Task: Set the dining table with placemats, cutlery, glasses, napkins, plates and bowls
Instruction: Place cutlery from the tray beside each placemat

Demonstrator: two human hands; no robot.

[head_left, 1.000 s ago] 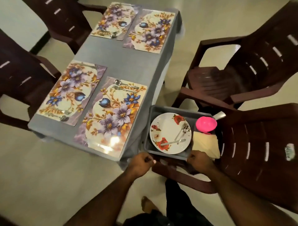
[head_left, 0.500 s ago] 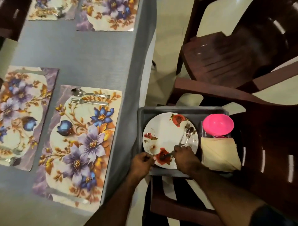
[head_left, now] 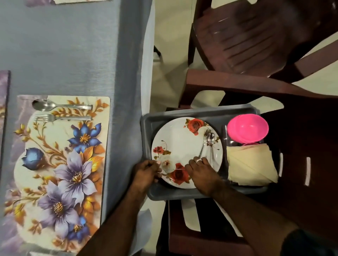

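Bearing red roses (white ground), plate (head_left: 182,146).

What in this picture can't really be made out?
Head view:
- What the left hand pinches: too thin and small.
- Whether the right hand grips the cutlery on the plate: its fingers cover the handles.
- Under the pink bowls: hidden by them and the napkins.
- Far placemat: cut off by the top edge.

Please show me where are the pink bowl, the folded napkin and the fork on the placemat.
pink bowl (head_left: 247,128), head view, on its inner hollow.
folded napkin (head_left: 250,164), head view, on the middle of its top fold.
fork (head_left: 62,118), head view, on its handle near the tines.
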